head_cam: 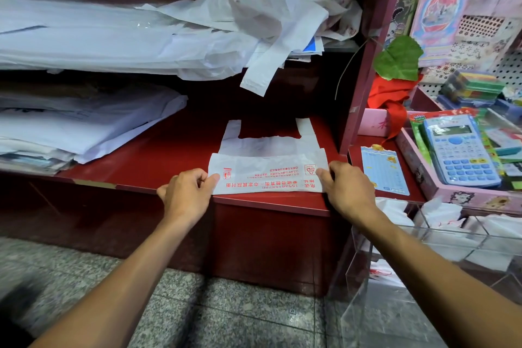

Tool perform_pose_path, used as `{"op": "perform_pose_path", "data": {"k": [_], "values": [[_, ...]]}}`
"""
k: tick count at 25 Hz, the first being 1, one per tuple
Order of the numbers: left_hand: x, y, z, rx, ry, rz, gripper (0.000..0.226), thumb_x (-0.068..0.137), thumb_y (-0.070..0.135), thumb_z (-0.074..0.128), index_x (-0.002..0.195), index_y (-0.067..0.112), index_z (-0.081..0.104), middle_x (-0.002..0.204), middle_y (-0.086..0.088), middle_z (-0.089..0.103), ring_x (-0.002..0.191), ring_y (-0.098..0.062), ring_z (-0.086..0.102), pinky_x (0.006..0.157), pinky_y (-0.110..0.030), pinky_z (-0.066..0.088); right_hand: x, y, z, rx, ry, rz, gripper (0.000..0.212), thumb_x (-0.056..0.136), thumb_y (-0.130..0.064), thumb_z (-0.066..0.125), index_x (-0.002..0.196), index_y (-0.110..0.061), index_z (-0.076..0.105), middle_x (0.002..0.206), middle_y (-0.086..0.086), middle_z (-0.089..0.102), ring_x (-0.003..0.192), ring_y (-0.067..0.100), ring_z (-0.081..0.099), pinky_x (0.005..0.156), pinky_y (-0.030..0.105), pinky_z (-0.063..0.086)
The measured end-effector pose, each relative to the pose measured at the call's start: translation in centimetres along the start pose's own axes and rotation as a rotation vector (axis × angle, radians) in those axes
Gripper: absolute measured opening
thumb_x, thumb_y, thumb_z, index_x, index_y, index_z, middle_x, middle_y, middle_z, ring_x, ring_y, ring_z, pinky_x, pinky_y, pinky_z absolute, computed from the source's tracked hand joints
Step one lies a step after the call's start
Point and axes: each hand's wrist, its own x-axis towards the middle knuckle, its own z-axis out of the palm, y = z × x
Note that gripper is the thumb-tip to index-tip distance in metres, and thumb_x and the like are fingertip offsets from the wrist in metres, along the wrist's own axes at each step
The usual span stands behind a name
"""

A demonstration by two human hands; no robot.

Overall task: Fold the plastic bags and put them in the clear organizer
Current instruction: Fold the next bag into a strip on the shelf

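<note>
A white plastic bag point(268, 167) with red print lies flat on the red shelf point(175, 150), its bottom part folded up over the body and its two handles pointing away from me. My left hand point(187, 192) pinches the folded strip's left end at the shelf's front edge. My right hand point(346, 186) pinches the right end. The clear organizer point(440, 257) stands low at the right, with several folded white bags in its compartments.
A heap of crumpled white bags point(282, 14) lies on the upper shelf, one handle hanging down. Stacked papers point(84, 124) fill the left. A pink tray with a blue calculator point(460, 150) and stationery sits at the right. Grey tiled floor lies below.
</note>
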Motion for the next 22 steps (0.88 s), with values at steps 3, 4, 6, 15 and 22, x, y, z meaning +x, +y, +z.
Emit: {"op": "perform_pose_path", "data": {"k": [3, 4, 6, 15, 22], "values": [[-0.1, 0.3, 0.1, 0.071, -0.007, 0.030, 0.041, 0.093, 0.044, 0.059, 0.067, 0.013, 0.059, 0.061, 0.001, 0.060, 0.070, -0.021, 0.055, 0.078, -0.035, 0.020, 0.2, -0.1, 0.1, -0.063, -0.004, 0.001, 0.038, 0.100, -0.043, 0.047, 0.071, -0.019, 0.043, 0.075, 0.000, 0.052, 0.074, 0.026, 0.049, 0.064, 0.034, 0.036], [-0.1, 0.4, 0.1, 0.068, -0.005, 0.026, 0.041, 0.093, 0.044, 0.059, 0.066, 0.013, 0.058, 0.061, 0.002, 0.059, 0.070, -0.021, 0.055, 0.078, -0.035, 0.020, 0.3, -0.1, 0.0, -0.073, -0.002, 0.007, 0.037, 0.100, -0.043, 0.047, 0.073, -0.018, 0.045, 0.077, 0.003, 0.054, 0.075, 0.026, 0.049, 0.065, 0.034, 0.036], [0.0, 0.4, -0.1, -0.023, -0.021, -0.007, 0.041, 0.092, 0.047, 0.061, 0.068, 0.013, 0.062, 0.064, 0.003, 0.061, 0.070, -0.012, 0.054, 0.080, -0.035, 0.021, 0.3, -0.2, 0.0, -0.083, 0.000, 0.010, 0.036, 0.100, -0.043, 0.047, 0.076, -0.016, 0.046, 0.082, 0.007, 0.060, 0.076, 0.029, 0.050, 0.066, 0.034, 0.036], [0.6, -0.5, -0.4, -0.453, -0.119, -0.070, 0.022, 0.071, 0.057, 0.068, 0.076, 0.036, 0.069, 0.077, 0.019, 0.071, 0.088, -0.012, 0.067, 0.102, -0.055, 0.040, 0.7, 0.1, -0.4, -0.053, -0.049, 0.037, 0.036, 0.099, -0.044, 0.049, 0.077, -0.016, 0.051, 0.083, 0.006, 0.060, 0.080, 0.030, 0.056, 0.067, 0.036, 0.042], [0.2, 0.3, 0.1, -0.140, -0.020, -0.067, 0.030, 0.092, 0.039, 0.064, 0.071, 0.017, 0.062, 0.070, 0.000, 0.067, 0.073, -0.011, 0.058, 0.082, -0.034, 0.023, 0.8, -0.1, -0.3, -0.037, -0.046, 0.057, 0.042, 0.097, -0.048, 0.051, 0.072, -0.014, 0.053, 0.074, 0.002, 0.056, 0.076, 0.028, 0.056, 0.066, 0.035, 0.041]]}}
